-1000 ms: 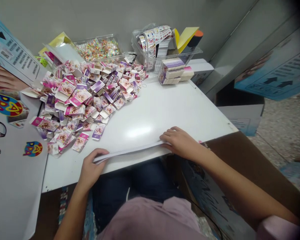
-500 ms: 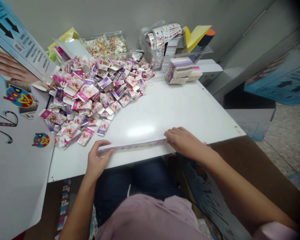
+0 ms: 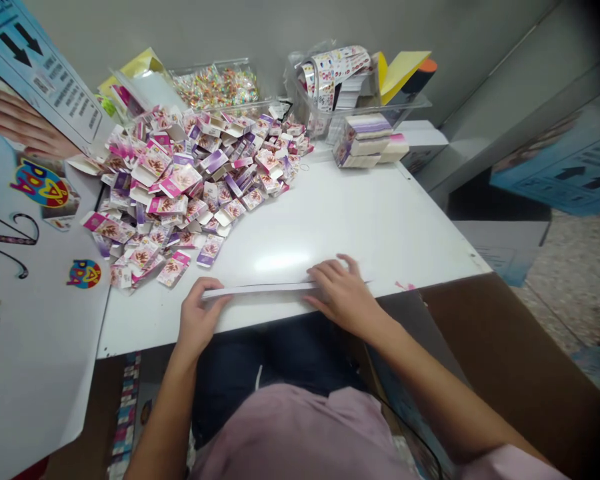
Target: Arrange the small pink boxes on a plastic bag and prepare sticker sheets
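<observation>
A long, narrow paper strip (image 3: 267,289) stretches between my hands, seen almost edge-on above the table's front edge. My left hand (image 3: 200,317) pinches its left end between thumb and fingers. Over on the right, my right hand (image 3: 340,293) is closed around the strip near its other end, thumb below and fingers above, one finger raised. The strip shows plain white here. Left of it, small pink and purple printed boxes (image 3: 180,180) lie in a large loose heap, some with open flaps.
Behind the heap stands a clear tray of small colourful packets (image 3: 217,87). A clear bin (image 3: 320,123) holds printed sticker strips and yellow card. In front of it are stacked flat cartons (image 3: 363,140). A large printed board (image 3: 40,320) borders the white table (image 3: 340,213) on the left.
My right hand has slid left along the strip, nearer my left hand, and one finger has lifted. The strip's patterned face has turned out of sight, leaving white visible.
</observation>
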The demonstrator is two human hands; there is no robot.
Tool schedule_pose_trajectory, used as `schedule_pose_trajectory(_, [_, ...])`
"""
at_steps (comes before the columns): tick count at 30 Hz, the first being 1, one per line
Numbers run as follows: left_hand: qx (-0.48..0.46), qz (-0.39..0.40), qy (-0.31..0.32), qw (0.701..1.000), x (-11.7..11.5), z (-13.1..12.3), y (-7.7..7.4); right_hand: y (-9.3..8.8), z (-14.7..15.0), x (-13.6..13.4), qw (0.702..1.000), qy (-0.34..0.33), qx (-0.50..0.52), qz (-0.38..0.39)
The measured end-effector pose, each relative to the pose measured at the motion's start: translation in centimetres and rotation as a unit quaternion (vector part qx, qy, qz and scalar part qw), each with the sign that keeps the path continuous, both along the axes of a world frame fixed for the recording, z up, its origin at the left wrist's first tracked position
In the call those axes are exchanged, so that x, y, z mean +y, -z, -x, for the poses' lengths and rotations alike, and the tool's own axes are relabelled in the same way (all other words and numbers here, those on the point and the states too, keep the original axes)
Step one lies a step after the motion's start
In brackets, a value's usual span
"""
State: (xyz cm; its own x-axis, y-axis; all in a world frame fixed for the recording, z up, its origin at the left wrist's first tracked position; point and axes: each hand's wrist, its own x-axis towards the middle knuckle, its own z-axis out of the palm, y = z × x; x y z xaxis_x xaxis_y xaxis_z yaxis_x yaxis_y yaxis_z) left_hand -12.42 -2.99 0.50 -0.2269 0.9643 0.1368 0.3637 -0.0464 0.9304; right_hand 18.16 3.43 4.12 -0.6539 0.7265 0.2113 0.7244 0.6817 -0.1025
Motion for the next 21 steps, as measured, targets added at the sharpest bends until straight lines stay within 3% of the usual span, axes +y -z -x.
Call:
schedule_pose_trajectory(3, [-0.005, -0.005, 0.006, 1.000, 0.0, 0.1, 0.1, 1.2, -3.0, 0.1, 0.975, 0.117, 0.182, -0.039])
schedule_pose_trajectory(7, [-0.010, -0.022, 0.030, 0.999, 0.0, 0.3, 0.0, 2.9, -5.5, 0.7, 0.906, 0.178, 0.371, 0.096])
schedule_pose_trajectory(10, [-0.006, -0.012, 0.023, 1.000, -0.1, 0.4, -0.1, 3.6, -4.5, 0.8, 0.845, 0.260, 0.447, 0.140])
schedule_pose_trajectory(13, [0.000, -0.011, 0.020, 1.000, -0.1, 0.4, 0.0, 4.1, -2.8, 1.0, 0.785, 0.376, 0.486, 0.077])
schedule_pose_trajectory(15, [0.003, -0.014, 0.015, 1.000, 0.0, 0.3, 0.0, 4.5, -2.2, 1.2, 0.766, 0.410, 0.492, 0.051])
schedule_pose_trajectory(18, [0.011, -0.010, -0.001, 1.000, 0.0, 0.2, 0.0, 4.7, -2.0, 1.3, 0.777, 0.431, 0.459, 0.013])
schedule_pose_trajectory(21, [0.017, -0.019, -0.006, 1.000, 0.0, 0.0, -0.1, 3.2, -1.4, 0.6, 0.856, 0.397, 0.314, -0.109])
